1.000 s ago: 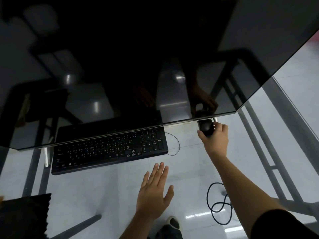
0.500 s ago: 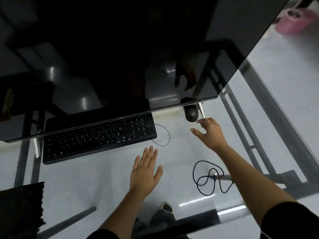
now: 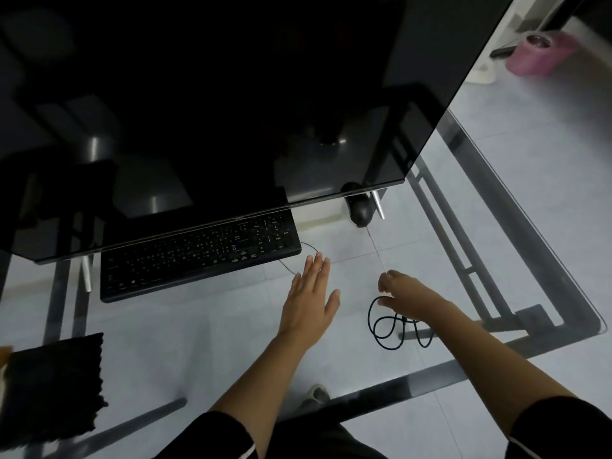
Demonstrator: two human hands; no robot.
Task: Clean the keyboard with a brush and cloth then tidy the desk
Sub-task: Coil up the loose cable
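Black rectangular plastic keyboard [image 3: 198, 256]: matte, pale grey key legends in rows.
- Behind it: glossy black flat monitor screen [image 3: 231, 94], grey reflections.
- Right, behind: glossy black rounded mouse [image 3: 359, 210].
- Right, nearer: thin black looped cable [image 3: 385, 326].
- Left, nearer: black fabric cloth [image 3: 49, 389], zigzag-cut edge.
- Far right, behind: pink round plastic tub [image 3: 543, 53].
- Beneath: clear glass desk top [image 3: 594, 321], dark grey metal frame [image 3: 440, 369]; pale grey-white floor tiles [image 3: 546, 160], thin grid lines.
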